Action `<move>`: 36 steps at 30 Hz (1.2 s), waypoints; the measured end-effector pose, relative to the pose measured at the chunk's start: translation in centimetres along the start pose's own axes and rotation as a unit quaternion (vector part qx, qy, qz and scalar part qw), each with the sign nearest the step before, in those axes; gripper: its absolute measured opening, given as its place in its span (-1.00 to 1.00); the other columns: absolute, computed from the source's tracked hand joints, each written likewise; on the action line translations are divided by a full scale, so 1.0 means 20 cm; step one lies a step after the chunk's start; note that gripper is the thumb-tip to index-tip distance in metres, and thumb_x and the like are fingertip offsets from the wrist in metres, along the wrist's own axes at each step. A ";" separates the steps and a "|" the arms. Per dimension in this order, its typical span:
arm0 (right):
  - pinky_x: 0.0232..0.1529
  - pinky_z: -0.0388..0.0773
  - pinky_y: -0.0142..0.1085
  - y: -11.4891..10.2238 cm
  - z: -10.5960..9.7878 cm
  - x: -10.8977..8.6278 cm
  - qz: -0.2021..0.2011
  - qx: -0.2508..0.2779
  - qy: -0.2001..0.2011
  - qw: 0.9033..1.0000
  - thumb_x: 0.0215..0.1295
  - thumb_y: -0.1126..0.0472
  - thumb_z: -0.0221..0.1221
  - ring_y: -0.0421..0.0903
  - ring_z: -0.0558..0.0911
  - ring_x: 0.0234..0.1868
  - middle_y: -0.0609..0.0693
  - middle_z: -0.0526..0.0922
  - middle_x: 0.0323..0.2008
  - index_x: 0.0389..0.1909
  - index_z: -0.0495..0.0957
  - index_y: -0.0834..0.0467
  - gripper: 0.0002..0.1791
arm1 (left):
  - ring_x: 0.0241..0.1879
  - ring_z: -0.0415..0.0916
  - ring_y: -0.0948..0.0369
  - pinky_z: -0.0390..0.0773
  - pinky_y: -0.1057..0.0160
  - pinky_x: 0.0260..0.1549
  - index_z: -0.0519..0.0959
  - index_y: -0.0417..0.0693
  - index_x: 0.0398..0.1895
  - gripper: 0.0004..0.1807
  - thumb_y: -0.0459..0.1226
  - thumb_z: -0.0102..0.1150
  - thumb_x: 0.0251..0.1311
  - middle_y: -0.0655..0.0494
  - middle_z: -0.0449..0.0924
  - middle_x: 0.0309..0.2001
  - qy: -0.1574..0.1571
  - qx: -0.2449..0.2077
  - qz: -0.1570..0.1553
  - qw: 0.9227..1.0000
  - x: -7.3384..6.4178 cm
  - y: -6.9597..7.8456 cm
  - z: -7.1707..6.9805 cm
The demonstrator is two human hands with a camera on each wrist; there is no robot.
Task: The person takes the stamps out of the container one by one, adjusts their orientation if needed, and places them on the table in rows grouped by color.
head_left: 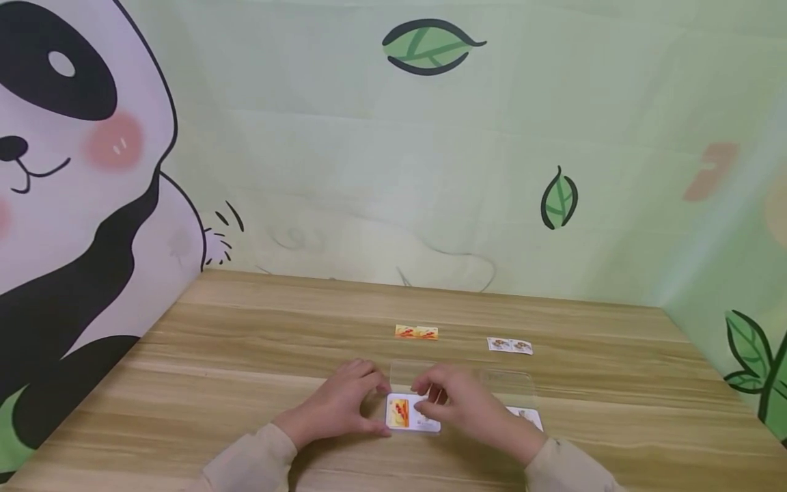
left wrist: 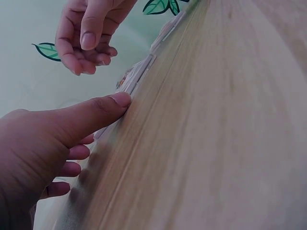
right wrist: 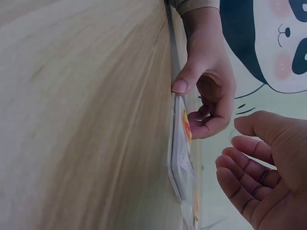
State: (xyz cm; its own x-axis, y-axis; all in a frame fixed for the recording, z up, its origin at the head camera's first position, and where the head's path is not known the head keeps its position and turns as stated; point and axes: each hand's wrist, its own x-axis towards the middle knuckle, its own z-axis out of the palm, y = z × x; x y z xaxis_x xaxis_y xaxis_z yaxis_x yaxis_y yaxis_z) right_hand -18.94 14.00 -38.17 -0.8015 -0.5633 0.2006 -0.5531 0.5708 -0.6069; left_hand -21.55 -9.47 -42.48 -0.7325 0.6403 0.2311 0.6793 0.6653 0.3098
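Observation:
A flat stack of white rounded cards [head_left: 413, 425] lies on the table, its top card showing an orange-and-yellow picture on its left part. My left hand [head_left: 338, 403] holds the stack's left end, thumb at the near corner and index finger at the far corner. In the left wrist view the left thumb [left wrist: 96, 117] presses against the stack's edge. My right hand [head_left: 461, 403] hovers over the stack's right part, fingers loosely bent, with nothing held. The right wrist view shows that right hand [right wrist: 273, 172] apart from the stack's side [right wrist: 178, 153].
A second white card pile [head_left: 533, 415] lies to the right, partly behind the right forearm. Clear plastic pieces [head_left: 399, 372] lie just beyond the stacks. Farther back are two orange-yellow picture cards [head_left: 416, 333] and two white picture cards [head_left: 509, 346]. A panda-printed backdrop [head_left: 307, 171] borders the wooden table.

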 end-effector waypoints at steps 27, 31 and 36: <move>-0.36 0.41 -0.51 0.00 0.11 0.09 0.005 -0.065 -0.031 0.997 0.07 0.30 0.31 -0.30 0.44 -0.40 -0.09 0.54 -0.45 -0.36 0.60 0.16 -0.89 | -0.01 0.35 0.28 0.39 0.08 0.12 0.52 0.13 -0.13 -0.46 0.14 0.43 -0.15 0.28 0.48 -0.07 -0.003 -0.029 -0.001 1.000 -0.01 0.00 -0.01; -0.38 0.41 -0.50 0.00 0.11 0.09 -0.010 -0.072 -0.027 0.997 0.05 0.30 0.32 -0.31 0.42 -0.43 -0.09 0.52 -0.46 -0.36 0.60 0.20 -0.87 | 0.00 0.36 0.28 0.39 0.07 0.12 0.52 0.13 -0.13 -0.46 0.15 0.43 -0.15 0.27 0.48 -0.06 -0.005 -0.026 -0.002 1.000 -0.01 0.00 -0.01; -0.40 0.40 -0.50 -0.01 0.11 0.10 -0.009 -0.069 -0.033 0.997 0.03 0.30 0.34 -0.31 0.39 -0.45 -0.07 0.51 -0.43 -0.35 0.59 0.20 -0.84 | 0.00 0.36 0.28 0.39 0.08 0.12 0.51 0.15 -0.12 -0.45 0.17 0.41 -0.14 0.27 0.49 -0.05 -0.004 -0.025 -0.002 1.000 -0.01 -0.01 0.00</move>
State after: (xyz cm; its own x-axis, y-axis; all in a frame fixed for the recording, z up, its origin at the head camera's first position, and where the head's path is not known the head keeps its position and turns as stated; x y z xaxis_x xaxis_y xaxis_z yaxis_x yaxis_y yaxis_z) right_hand -19.81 11.42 -39.37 -0.7770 -0.6096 0.1570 -0.5971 0.6348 -0.4903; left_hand -21.51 -9.68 -42.45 -0.7350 0.6406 0.2225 0.6728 0.6480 0.3570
